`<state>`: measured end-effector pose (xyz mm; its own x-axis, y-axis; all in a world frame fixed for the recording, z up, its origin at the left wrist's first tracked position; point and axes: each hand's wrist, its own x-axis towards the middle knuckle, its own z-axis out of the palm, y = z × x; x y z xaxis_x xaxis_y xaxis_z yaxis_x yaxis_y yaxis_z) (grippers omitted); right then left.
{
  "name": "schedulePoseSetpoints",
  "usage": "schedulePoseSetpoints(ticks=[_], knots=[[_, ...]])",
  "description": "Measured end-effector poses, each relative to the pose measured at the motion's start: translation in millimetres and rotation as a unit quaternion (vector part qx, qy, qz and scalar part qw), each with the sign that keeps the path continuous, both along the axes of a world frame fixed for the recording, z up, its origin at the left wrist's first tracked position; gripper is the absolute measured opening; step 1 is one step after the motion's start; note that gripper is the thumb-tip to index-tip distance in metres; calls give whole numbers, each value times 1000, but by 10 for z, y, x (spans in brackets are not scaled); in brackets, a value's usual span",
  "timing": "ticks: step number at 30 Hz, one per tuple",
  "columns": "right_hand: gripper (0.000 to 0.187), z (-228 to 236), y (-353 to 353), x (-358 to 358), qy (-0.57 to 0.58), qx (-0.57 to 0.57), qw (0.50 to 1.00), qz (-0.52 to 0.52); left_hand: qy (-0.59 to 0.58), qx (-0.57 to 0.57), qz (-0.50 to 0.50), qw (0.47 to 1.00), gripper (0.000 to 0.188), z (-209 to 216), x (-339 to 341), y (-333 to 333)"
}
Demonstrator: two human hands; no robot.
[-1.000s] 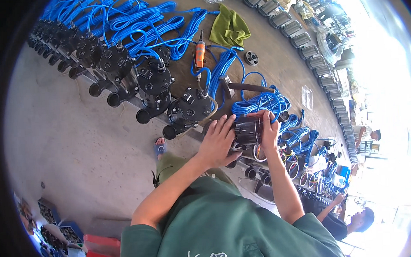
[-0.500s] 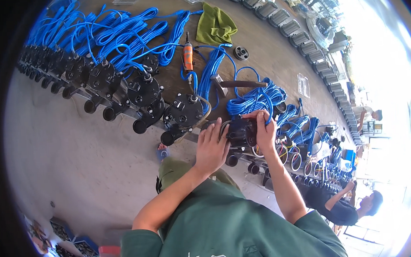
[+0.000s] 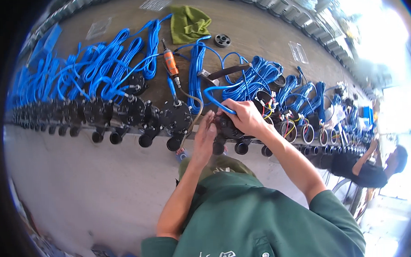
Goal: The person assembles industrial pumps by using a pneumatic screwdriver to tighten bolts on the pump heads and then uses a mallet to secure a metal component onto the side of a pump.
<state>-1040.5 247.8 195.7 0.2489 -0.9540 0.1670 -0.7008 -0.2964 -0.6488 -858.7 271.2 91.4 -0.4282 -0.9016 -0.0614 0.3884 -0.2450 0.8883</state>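
A black round pump cover [image 3: 229, 129] stands at the table's front edge, a blue cable [image 3: 210, 95] curving up from its top. My right hand [image 3: 245, 117] is closed over the upper side of the cover, where the cable meets it; its fingertips are partly hidden. On the other side, my left hand [image 3: 204, 140] has its fingers stretched out and lies against or just beside the cover; contact is hard to tell. Left of it sits a finished-looking black pump unit [image 3: 175, 118] with a spout below. Behind the hands lies a coiled blue cable bundle [image 3: 262, 70].
An orange power screwdriver [image 3: 170, 61], a hammer [image 3: 230, 71], a green cloth [image 3: 189, 25] and a round metal part [image 3: 222, 40] lie on the table [image 3: 256, 34]. Open housings with coloured wires [image 3: 288, 129] line the right edge. A person [image 3: 365, 168] works farther right.
The black cover has been lowered and set more upright at the edge. My right hand has shifted onto its top, and my left hand has loosened from its side. The view has turned.
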Motion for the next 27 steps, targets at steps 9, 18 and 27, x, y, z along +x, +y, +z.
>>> schedulePoseSetpoints(ticks=[9,18,27], knots=[[35,218,-647,-427,-20,-68,996,-53,-35,-43,-35,998,67,88,-315,-167],[15,-920,-1621,-323,525,28,850,-21,-73,-23,-77,994,51,356,-349,-219],[44,638,-541,-833,94,33,938,-331,-83,-60,70,992,50,252,-500,-23]])
